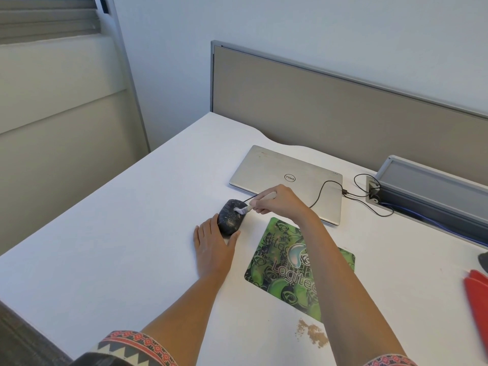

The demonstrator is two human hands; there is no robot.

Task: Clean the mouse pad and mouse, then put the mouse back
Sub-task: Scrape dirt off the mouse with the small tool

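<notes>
A black mouse (pixel 230 217), speckled with dust, lies on the white desk (pixel 132 220) left of the green Logitech mouse pad (pixel 280 262). My left hand (pixel 214 247) holds the mouse's near end, thumb on its right side and fingers on its left. My right hand (pixel 280 200) grips the pale handle of a small brush (pixel 248 207), whose white bristles touch the top of the mouse. My right forearm crosses over the pad and hides its middle.
A closed silver Dell laptop (pixel 287 178) lies behind the mouse, with a black cable (pixel 320 191) running to a desk socket box (pixel 375 192). A small pile of brown dust (pixel 311 334) sits near the pad's front corner. Something red (pixel 478 294) lies at the right edge.
</notes>
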